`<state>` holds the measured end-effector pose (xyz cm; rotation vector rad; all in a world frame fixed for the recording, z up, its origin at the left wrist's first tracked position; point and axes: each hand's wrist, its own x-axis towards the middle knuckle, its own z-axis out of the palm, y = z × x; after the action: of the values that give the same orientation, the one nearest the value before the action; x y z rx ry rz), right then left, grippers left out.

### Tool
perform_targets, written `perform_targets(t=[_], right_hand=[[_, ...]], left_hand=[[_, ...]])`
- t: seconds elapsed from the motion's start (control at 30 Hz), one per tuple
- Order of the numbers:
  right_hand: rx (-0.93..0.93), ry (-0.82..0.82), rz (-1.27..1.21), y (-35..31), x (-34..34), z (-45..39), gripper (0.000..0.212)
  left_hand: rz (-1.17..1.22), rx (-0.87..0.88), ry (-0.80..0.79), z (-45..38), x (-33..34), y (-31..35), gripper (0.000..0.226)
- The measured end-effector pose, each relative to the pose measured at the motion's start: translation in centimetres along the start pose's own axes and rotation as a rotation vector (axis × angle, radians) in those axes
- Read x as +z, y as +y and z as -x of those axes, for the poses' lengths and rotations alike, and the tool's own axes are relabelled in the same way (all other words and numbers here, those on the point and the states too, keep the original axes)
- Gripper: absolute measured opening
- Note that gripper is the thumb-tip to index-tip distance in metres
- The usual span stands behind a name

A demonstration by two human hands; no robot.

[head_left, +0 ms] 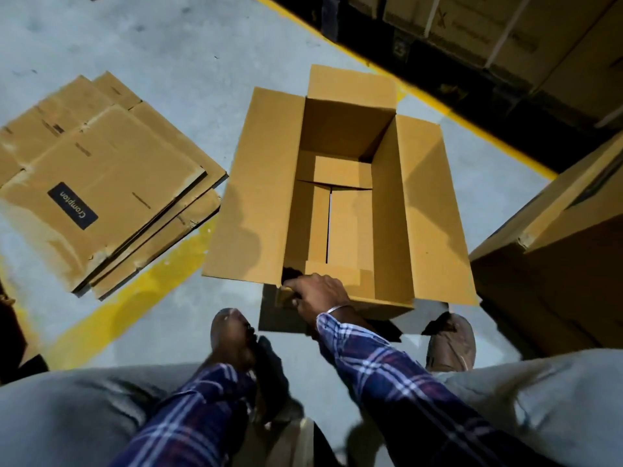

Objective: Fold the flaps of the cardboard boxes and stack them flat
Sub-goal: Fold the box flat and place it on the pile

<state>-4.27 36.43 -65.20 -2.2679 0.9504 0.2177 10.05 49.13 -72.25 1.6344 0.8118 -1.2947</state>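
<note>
A: Which step is being worked on?

B: An open cardboard box (340, 197) is being handled on the floor (188, 48), between the person's feet. Its near flap (286, 296) is being gripped at the near left corner by the right hand (318, 293), fingers curled over the edge. Three top flaps are being left spread outward; bottom flaps are still closed.

A: And the left hand (232, 335)?

B: Being held low and blurred, touching nothing visible; how far open cannot be told.

A: Next move?

B: Probably the box is being readied for collapsing. Bottom flaps would need releasing, sides pressing flat, then placing onto the flattened box stack (101, 183) lying well to the left.
</note>
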Motion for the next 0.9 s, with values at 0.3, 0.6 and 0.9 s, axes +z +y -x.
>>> perform_targets(t=[0.3, 0.6, 0.9], right_hand=[[-0.017, -0.038, 0.006, 1.4, -2.8, 2.6, 0.021], [-0.234, 0.212, -0.042, -1.7, -7.0, 0.9, 0.036], [-0.359, 0.217, -1.022, -3.1, -13.8, -0.5, 0.011]], left_hand=[[0.243, 0.07, -0.461, 2.9, 6.8, -2.8, 0.05], [0.449, 0.241, -0.554, 2.8, 7.1, -0.2, 0.047], [0.687, 0.914, -0.243, 16.1, 8.0, 9.9, 0.028]])
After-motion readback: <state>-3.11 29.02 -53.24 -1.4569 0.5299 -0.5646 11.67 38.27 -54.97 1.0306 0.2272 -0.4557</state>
